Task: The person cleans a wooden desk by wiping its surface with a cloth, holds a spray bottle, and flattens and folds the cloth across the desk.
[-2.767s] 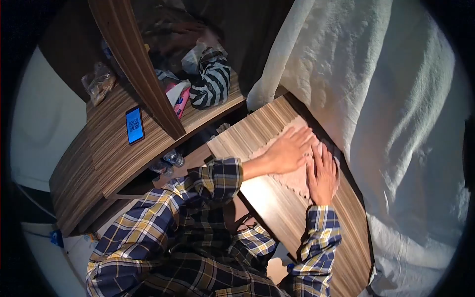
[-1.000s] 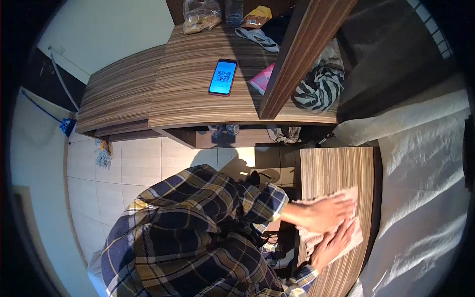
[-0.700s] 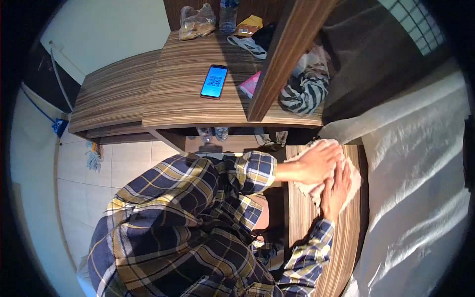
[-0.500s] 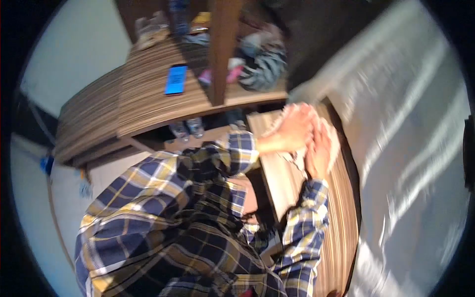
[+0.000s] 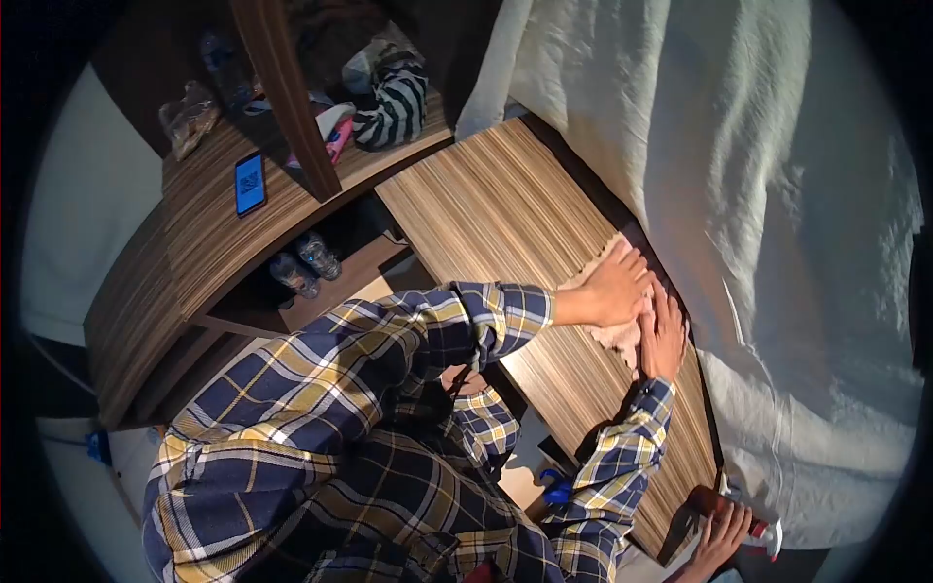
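A pink cloth with a scalloped edge lies on the striped wooden top. My left hand presses flat on the cloth, its fingers stretched out. Close beside it on the right, my right hand also rests on the cloth with fingers extended. The palms hide much of the cloth. Both wrists come out of plaid sleeves.
At the lower right another person's hand holds a bottle with a white and red top. A phone and a striped bundle lie on the left shelf, with clear bottles below. A pale curtain hangs along the right edge.
The view has turned. Both hands and the cloth have slid along the wooden top, away from its far end by the shelf. Another person's hand with a bottle now shows at the lower right.
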Available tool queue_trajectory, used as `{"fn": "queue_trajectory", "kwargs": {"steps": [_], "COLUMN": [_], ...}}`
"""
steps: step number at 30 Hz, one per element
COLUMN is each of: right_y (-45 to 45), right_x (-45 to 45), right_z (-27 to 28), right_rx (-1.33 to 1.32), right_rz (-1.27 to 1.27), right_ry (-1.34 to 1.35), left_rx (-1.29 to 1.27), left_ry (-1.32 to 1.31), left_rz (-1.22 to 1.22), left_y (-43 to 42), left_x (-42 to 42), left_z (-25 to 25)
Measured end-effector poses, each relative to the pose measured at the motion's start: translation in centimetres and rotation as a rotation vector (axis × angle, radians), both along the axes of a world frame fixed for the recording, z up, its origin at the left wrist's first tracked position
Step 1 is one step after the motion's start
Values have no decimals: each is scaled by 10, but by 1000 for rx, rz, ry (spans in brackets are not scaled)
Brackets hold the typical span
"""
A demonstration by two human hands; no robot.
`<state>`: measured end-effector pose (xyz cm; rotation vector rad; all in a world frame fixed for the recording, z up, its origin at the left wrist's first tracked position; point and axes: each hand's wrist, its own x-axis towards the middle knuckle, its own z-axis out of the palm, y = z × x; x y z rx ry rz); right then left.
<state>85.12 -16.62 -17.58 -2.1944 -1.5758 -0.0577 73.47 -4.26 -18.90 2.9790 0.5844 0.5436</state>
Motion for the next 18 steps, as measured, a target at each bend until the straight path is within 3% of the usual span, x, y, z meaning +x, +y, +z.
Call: {"fn": "queue_trajectory", "kwargs": {"steps": [5, 10, 18], "right_y": [-65, -78, -33], "right_x": [-25, -84, -117], "right_z": [-9, -16, -4], "right_rx": [-88, -45, -86], "right_rz": [-157, -150, 66], "right_ry": [-289, -64, -104], "left_rx": [22, 40, 24], "left_ry": [-103, -53, -56], "left_rz": [-84, -52, 20], "left_y": [-49, -70, -49], "left_x": [-16, -65, -137], "left_z": [-17, -21, -9]}}
